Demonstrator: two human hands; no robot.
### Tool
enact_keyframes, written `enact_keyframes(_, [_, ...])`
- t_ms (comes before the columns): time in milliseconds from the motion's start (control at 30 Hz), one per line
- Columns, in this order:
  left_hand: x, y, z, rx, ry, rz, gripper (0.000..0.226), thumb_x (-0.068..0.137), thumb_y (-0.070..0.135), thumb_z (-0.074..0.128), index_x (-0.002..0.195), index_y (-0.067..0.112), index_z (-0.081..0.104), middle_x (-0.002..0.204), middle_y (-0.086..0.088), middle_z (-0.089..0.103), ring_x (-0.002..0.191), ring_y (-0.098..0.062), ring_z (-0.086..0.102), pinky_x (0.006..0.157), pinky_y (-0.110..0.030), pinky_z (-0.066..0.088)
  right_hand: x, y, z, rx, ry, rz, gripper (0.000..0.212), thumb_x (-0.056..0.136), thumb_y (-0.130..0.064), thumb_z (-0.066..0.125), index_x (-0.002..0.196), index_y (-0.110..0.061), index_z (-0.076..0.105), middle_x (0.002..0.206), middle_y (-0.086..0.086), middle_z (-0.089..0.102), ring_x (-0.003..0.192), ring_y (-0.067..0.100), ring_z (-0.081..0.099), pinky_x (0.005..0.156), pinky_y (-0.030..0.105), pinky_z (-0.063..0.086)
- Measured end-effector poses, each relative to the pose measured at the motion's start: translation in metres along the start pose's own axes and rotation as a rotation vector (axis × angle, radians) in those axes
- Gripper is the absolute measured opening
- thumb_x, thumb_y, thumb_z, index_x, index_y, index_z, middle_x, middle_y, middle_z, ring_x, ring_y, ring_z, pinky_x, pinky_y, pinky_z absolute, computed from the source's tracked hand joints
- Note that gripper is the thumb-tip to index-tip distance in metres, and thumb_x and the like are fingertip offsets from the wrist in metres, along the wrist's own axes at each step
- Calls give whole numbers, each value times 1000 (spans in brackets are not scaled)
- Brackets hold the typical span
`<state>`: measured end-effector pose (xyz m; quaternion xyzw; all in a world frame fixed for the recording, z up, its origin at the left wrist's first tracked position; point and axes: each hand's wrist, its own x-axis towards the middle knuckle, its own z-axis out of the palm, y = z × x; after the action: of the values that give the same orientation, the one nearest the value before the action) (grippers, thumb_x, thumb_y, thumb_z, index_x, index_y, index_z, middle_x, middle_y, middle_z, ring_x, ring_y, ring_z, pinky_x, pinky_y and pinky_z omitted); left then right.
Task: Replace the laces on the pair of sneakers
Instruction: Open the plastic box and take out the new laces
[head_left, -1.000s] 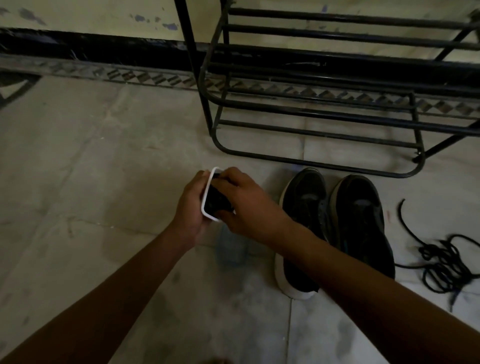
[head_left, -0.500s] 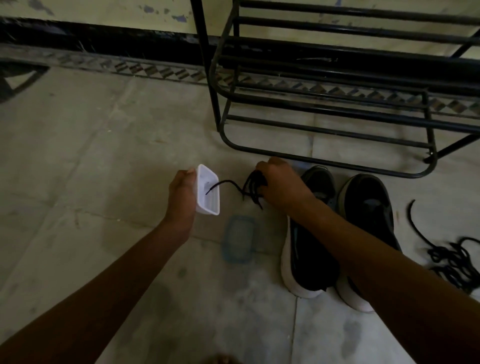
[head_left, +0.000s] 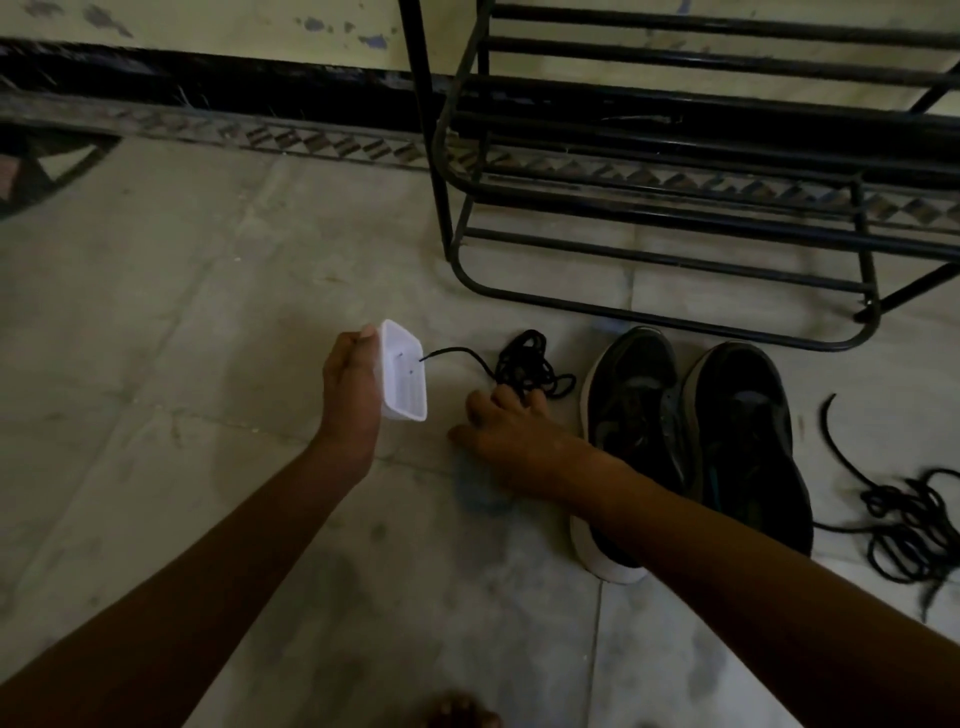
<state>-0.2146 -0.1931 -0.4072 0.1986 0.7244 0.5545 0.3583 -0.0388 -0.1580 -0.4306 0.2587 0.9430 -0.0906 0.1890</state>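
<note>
My left hand (head_left: 348, 387) grips a small white plastic container (head_left: 406, 379), tilted with its opening facing right. A bundle of black laces (head_left: 530, 364) lies on the floor just right of it, one end still reaching the container's mouth. My right hand (head_left: 511, 434) hovers low over the floor with fingers spread, its fingertips at the near edge of that bundle. Two black sneakers with white soles, one (head_left: 631, 415) beside the other (head_left: 743, 431), stand without laces to the right. A second tangle of black laces (head_left: 906, 519) lies at the far right.
A bluish translucent lid (head_left: 480, 496) lies on the floor, partly under my right wrist. A black metal shoe rack (head_left: 675, 249) stands against the wall behind the sneakers. Grey floor tiles stretch to the left.
My right hand drew the black lace bundle out of the container, laid it on the floor and let go. It now sits lower, nearer the lid. The container stays in my left hand.
</note>
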Motion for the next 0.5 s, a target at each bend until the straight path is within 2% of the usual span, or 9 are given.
enact_keyframes(67, [-2, 0, -3, 39, 3, 8, 18, 107, 30, 44, 94, 25, 56, 98, 1, 58, 88, -16, 56, 69, -31, 47, 2, 3, -5, -9, -52, 11, 82, 79, -24, 79, 148, -25, 33, 146, 18, 21, 134, 41, 24, 104, 60, 29])
enact_keyframes(133, [-3, 1, -5, 86, 10, 44, 20, 107, 29, 45, 94, 17, 55, 93, 2, 57, 84, -13, 54, 70, -29, 46, 2, 4, -12, -48, -46, -1, 81, 72, -29, 85, 141, -21, 41, 145, 19, 22, 133, 40, 24, 103, 59, 31])
enact_keyframes(233, [-3, -1, -10, 165, 9, 123, 20, 107, 30, 45, 99, 13, 53, 93, 3, 57, 83, -9, 53, 72, -29, 44, -1, 8, -19, 23, 9, -9, 53, 81, -24, 77, 126, -14, 51, 138, 18, 36, 126, 38, 37, 97, 53, 40])
enact_keyframes(300, [-4, -5, -14, 248, 25, 191, 19, 108, 33, 44, 100, 17, 53, 93, 6, 57, 83, -8, 53, 73, -30, 44, -4, 12, -27, 226, 53, 10, 35, 90, -19, 69, 118, -11, 51, 123, 16, 49, 112, 35, 52, 87, 47, 51])
enact_keyframes(400, [-11, -9, -14, 312, 28, 257, 17, 109, 36, 40, 105, 22, 49, 96, 10, 55, 87, -12, 55, 75, -33, 47, -11, 13, -41, 538, 231, 128, 12, 95, -13, 63, 100, -7, 52, 102, 15, 61, 92, 32, 61, 79, 48, 56])
enact_keyframes(500, [-24, -10, -5, 193, -38, 175, 20, 110, 36, 37, 111, 20, 48, 116, -5, 56, 103, -24, 58, 78, -37, 53, -22, 10, -54, 635, 535, 295, 11, 97, -9, 58, 106, -3, 56, 102, 17, 67, 89, 30, 65, 75, 38, 55])
